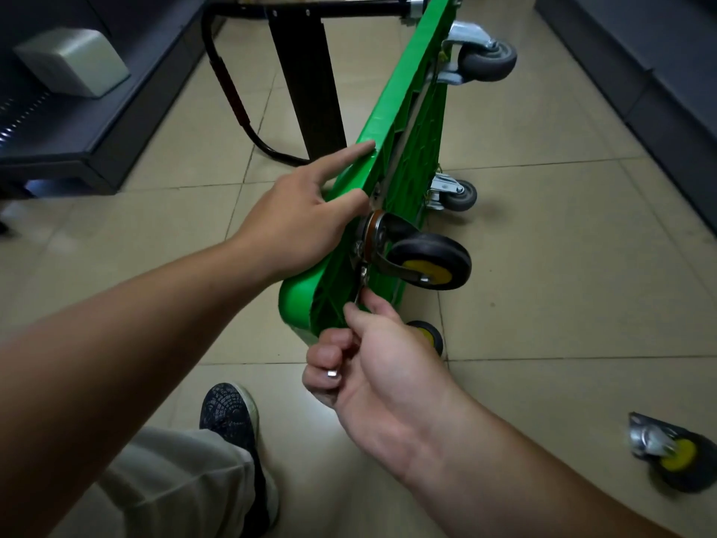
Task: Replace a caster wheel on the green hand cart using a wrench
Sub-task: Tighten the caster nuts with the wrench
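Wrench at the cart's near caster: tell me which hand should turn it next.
Right. The right hand grips the wrench at the caster mount, while the left hand holds the green cart by its edge, steadying it.

Both bare forearms reach forward. The left hand (295, 227) grips the green plastic hand cart (411, 110) at its edge, forefinger straight. The right hand (376, 366), fingers curled, pinches the slim silver metal wrench (361, 285).
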Available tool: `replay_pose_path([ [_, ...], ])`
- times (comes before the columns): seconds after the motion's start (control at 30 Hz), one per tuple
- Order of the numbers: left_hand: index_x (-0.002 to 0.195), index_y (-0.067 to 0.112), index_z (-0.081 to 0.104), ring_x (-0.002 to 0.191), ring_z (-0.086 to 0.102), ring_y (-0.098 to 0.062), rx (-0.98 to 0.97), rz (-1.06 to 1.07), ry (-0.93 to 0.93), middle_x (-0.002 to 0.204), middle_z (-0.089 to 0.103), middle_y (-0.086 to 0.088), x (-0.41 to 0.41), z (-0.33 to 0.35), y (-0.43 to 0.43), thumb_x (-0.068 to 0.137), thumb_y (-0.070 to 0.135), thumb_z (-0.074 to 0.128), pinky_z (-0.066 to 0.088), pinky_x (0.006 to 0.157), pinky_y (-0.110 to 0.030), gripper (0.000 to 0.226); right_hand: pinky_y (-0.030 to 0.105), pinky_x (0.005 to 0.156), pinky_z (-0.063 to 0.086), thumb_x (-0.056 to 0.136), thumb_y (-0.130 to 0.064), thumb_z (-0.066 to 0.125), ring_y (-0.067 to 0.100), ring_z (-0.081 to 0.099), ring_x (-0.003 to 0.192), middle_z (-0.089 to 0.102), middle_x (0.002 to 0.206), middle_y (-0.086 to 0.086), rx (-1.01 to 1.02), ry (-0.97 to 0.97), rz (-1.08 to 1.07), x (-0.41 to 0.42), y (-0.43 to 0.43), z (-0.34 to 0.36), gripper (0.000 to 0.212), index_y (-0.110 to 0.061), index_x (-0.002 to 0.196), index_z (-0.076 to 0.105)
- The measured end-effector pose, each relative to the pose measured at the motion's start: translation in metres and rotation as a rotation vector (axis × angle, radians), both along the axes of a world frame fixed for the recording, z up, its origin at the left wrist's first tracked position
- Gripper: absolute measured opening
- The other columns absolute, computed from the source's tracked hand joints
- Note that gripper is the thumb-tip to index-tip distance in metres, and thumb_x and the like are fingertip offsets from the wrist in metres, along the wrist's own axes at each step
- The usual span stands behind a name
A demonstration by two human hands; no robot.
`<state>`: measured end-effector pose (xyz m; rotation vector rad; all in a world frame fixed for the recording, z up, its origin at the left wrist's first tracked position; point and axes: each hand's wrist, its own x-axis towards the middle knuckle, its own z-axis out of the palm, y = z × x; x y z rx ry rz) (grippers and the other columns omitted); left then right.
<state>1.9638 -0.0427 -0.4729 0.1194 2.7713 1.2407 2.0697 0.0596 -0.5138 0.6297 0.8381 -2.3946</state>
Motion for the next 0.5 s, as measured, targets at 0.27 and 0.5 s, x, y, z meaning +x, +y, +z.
replay_pose_path([
  [0.27,0.141,0.065,0.046,0.081,0.076,-0.026,0.051,-0.033,-0.012,0.114,0.072,0.006,-0.004,-0.002,-0.004,0.094,0.031,0.065,0.063,0.077,-0.053,0.061,0.017,0.040,0.020,0.108,-0.017,0.043,0.008,0.018,0.045,0.015,0.065,0.002,0.235,0.184,0.006,0.014,0.027,-0.027,0.036,-0.038,0.134,0.056],
  [0.5,0.139,0.066,0.047,0.074,0.077,-0.019,0.048,-0.052,0.007,0.112,0.072,0.007,-0.008,-0.004,-0.007,0.094,0.029,0.064,0.066,0.067,-0.042,0.061,0.019,0.042,0.030,0.103,-0.030,0.049,0.007,0.028,0.042,0.030,0.056,-0.007,0.247,0.455,0.172,0.035,0.036,-0.049,0.039,-0.056,0.133,0.055],
])
